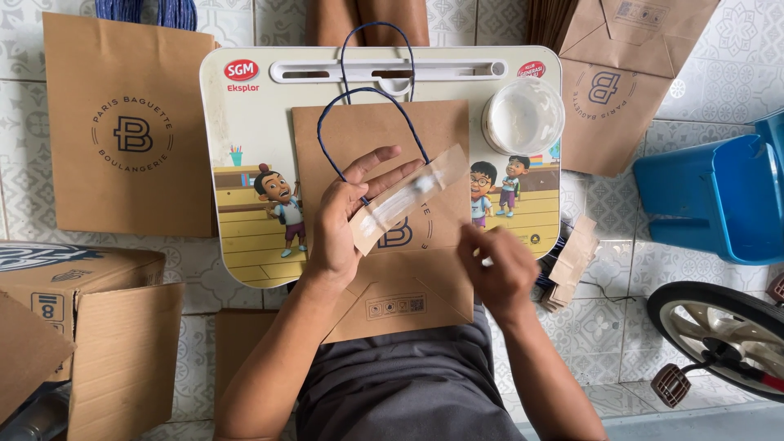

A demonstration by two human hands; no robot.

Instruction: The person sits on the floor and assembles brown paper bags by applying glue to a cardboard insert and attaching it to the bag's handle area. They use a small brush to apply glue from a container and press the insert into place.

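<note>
Nearest the camera is the person's lap in grey cloth [408, 384], both forearms reaching out from it. The left hand [347, 220] holds a brown paper strip [404, 198] with a glossy white smear along it, pinched between thumb and fingers, the strip slanting up to the right above a flat brown paper bag [392, 245]. The bag lies on a small lap table [245, 155] printed with cartoon children; its two dark blue cord handles [371, 82] loop upward over the table's slot. The right hand [498, 265] hovers over the bag's lower right edge, fingers curled in; whether that grip holds anything I cannot tell. A round white tub [524, 114] of paste sits in the table's top right corner. On the tiled floor lie more brown bags [126, 131] left and right, a cardboard box [98, 318], folded paper strips [572, 261], a blue plastic container [719, 200] and a wheel [723, 331].
</note>
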